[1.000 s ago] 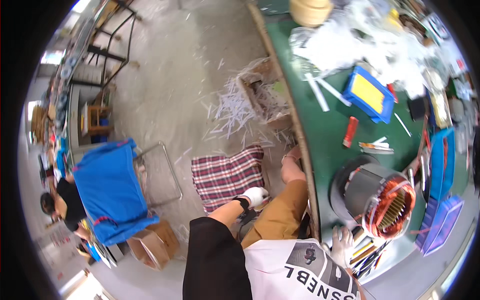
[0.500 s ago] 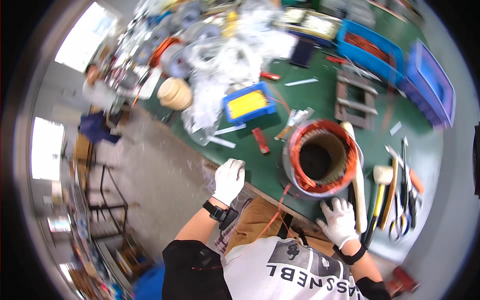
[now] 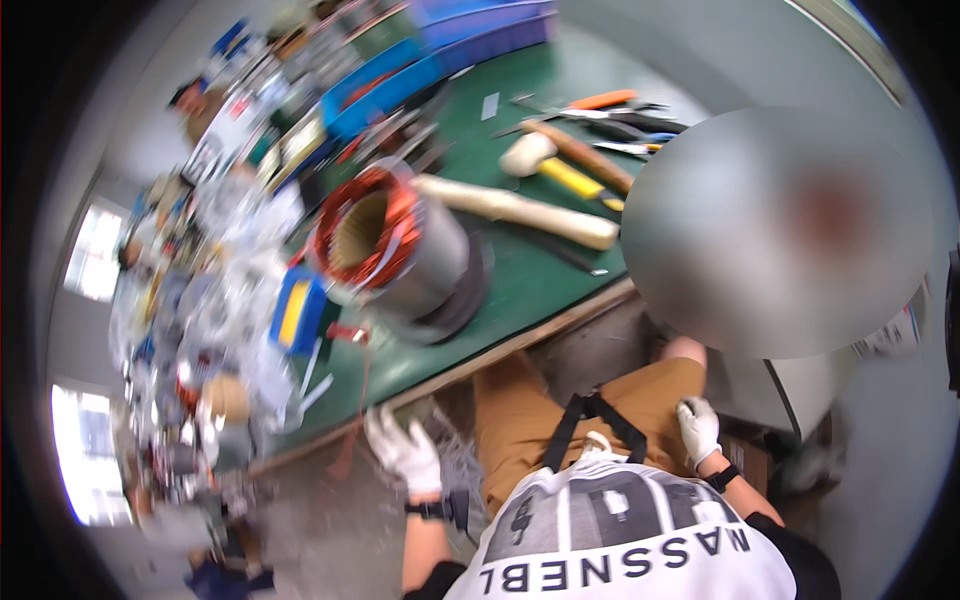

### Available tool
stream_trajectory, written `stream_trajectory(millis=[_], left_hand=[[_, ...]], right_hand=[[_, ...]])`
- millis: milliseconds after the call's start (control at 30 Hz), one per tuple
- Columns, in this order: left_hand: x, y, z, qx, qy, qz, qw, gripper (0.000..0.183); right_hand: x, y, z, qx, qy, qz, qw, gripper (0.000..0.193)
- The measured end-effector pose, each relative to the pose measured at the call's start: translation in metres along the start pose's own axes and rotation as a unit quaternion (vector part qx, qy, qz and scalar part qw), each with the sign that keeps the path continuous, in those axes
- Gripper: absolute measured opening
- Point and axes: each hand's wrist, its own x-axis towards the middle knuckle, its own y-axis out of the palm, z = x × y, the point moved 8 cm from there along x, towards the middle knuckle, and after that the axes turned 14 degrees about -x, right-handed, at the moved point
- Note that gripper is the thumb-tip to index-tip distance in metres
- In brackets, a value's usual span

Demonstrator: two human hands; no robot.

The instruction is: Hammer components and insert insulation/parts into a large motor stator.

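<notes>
My left hand (image 3: 405, 450), in a white glove, is held by the table's front edge with its fingers spread and nothing in them. A thin red wire (image 3: 364, 388) hangs down close to its fingertips. My right hand (image 3: 698, 428), also gloved, rests against my right thigh, fingers loosely bent and no object visible in it. On the green table, a motor stator (image 3: 440, 262) in a grey metal cylinder, with red-orange copper windings around its bore, stands beyond my left hand. A small red object (image 3: 347, 333) lies between the stator and the edge.
Right of the stator lie a pale wooden bat (image 3: 520, 208), a yellow-handled mallet (image 3: 570, 178) and several hand tools (image 3: 610, 120). Blue bins (image 3: 385, 92), a blue box with yellow strips (image 3: 296, 312) and plastic bags (image 3: 262, 375) fill the left. A blurred disc covers the right.
The view has swung right, so the stator appears farther left. My right hand has gone from the table edge beside the stator to my thigh. My left hand has spread its fingers.
</notes>
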Motion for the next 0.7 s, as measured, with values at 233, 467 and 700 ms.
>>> stream_trajectory(millis=[233, 467, 700], left_hand=[[-0.094, 0.1, 0.029, -0.26, -0.102, 0.486, 0.828, 0.018], [-0.029, 0.218, -0.041, -0.289, -0.064, 0.604, 0.74, 0.019], [0.039, 0.229, -0.092, -0.251, -0.059, 0.71, 0.655, 0.02]], right_hand=[[-0.013, 0.02, -0.053, -0.027, 0.129, 0.126, 0.983, 0.033], [0.059, 0.01, 0.069, -0.02, -0.101, 0.21, 0.972, 0.026], [0.112, 0.0, 0.127, 0.027, -0.145, 0.28, 0.949, 0.028]])
